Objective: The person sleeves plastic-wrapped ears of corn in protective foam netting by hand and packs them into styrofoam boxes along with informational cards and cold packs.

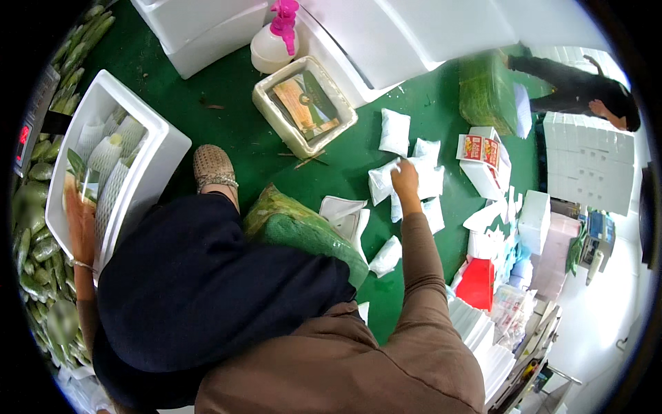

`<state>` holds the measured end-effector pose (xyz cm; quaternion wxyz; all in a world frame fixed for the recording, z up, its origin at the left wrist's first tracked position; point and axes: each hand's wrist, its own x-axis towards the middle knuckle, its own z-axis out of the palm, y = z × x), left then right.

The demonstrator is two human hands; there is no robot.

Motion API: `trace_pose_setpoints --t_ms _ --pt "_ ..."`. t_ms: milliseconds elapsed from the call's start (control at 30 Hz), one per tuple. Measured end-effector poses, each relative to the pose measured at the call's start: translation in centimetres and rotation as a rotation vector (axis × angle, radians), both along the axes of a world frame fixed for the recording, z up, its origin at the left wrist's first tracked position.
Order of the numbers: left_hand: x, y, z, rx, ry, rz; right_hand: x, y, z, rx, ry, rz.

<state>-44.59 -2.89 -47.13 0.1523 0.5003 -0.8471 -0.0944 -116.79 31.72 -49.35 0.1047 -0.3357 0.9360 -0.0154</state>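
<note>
My left hand is inside a white foam box at the left, against a clear bag or film with a printed card. Beside it in the box lie several items in white foam netting. My right hand reaches down onto a cluster of white pouches on the green floor, its fingertips at the corner of one pouch; whether they grip it cannot be told. Another white pouch lies just beyond, and one more lies nearer my body.
A foam box with printed cards, a spray bottle with a pink head and large foam boxes stand ahead. A green net bag lies by my legs. Wrapped green vegetables line the left. Another person is at the far right.
</note>
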Motion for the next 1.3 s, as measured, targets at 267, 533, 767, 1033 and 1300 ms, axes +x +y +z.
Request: trace_pose_setpoints --t_ms 267,533,767,1033,1300 --pt "13.1 8.6 7.5 -0.014 0.089 0.549 3.7 0.5 -6.7 0.292 0.089 -0.532" --pt "3.3 15.5 7.2 0.067 0.579 0.730 -2.5 11.7 -6.1 0.142 -0.050 0.033" --pt "-1.1 13.4 11.5 -0.142 0.284 0.534 1.2 4.8 7.6 -0.423 -0.710 0.027" --pt "-6.2 6.9 8.1 0.038 -0.275 0.303 27.5 -24.7 27.5 -0.581 -0.568 1.123" --pt "-7.4 5.8 7.7 0.212 -0.156 0.230 47.7 -46.1 12.2 0.101 0.405 1.690"
